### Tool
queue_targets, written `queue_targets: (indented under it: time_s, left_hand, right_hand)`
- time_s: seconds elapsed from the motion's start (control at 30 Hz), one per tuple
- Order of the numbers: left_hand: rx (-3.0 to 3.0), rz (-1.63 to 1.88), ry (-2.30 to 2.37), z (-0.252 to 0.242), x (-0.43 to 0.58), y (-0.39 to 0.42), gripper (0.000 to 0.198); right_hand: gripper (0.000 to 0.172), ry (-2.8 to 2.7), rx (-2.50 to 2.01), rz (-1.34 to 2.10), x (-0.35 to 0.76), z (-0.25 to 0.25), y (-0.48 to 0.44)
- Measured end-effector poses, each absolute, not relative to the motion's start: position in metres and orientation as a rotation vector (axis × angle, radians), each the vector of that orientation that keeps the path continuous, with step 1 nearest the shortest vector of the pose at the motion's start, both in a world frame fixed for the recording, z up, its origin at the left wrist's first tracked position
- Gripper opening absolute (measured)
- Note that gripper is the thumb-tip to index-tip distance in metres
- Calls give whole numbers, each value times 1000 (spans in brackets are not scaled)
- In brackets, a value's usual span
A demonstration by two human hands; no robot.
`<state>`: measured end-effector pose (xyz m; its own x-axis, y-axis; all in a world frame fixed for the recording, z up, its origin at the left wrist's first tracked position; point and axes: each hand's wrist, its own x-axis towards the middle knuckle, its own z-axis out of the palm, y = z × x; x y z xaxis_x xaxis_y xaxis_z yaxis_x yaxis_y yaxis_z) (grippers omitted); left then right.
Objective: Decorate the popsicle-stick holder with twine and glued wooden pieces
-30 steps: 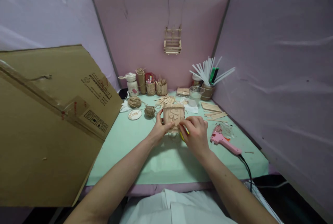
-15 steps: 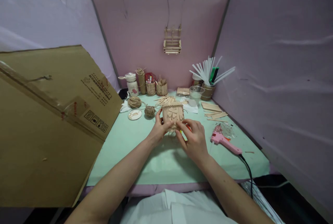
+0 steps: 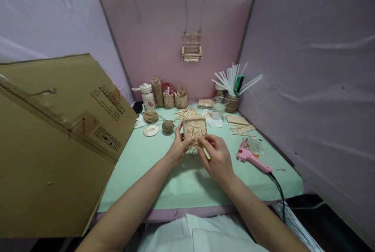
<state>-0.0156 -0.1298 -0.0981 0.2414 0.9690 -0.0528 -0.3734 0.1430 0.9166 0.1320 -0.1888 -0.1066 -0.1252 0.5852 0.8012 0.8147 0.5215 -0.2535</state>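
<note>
A small wooden box (image 3: 194, 127) with raised petal-like pieces on its front is held above the green tabletop (image 3: 175, 189). My left hand (image 3: 177, 147) grips it at its left side, thumb across the lower front. Fingers of my right hand (image 3: 216, 154) press on its lower right front corner. Something red and yellow shows partly behind the right fingers; what it is cannot be made out.
A pink glue gun (image 3: 254, 159) with a black cord lies at right, near wooden sticks (image 3: 236, 120). Twine balls (image 3: 150, 116), a round disc (image 3: 151, 130), cups and a bottle (image 3: 148, 97) stand behind. A large cardboard sheet (image 3: 58, 146) leans at left.
The camera view has shifted slightly. Both hands keep nearly the same hold on the wooden box.
</note>
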Motion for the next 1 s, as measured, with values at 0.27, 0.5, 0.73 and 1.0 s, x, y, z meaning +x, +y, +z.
queue_targets:
  time_s: [0.27,0.5,0.73,1.0]
  left_hand:
    - [945,1087,741,-101,-17,-127,88]
    - [884,1136,754,-106,-19,-118,82]
    - [841,1177,606,-105,-24,-115,79]
    - [849,1180,599,-99,-23,-117,76]
  right_hand:
    - [32,-1771,-1146,-253,133,-108,-191]
    - [20,-1622,-1239,-318,180,-98,-195]
    - [24,-1964,-2059,-377,292,-141,-204]
    - [25,-1968,-2216,-89,301,-151,-200]
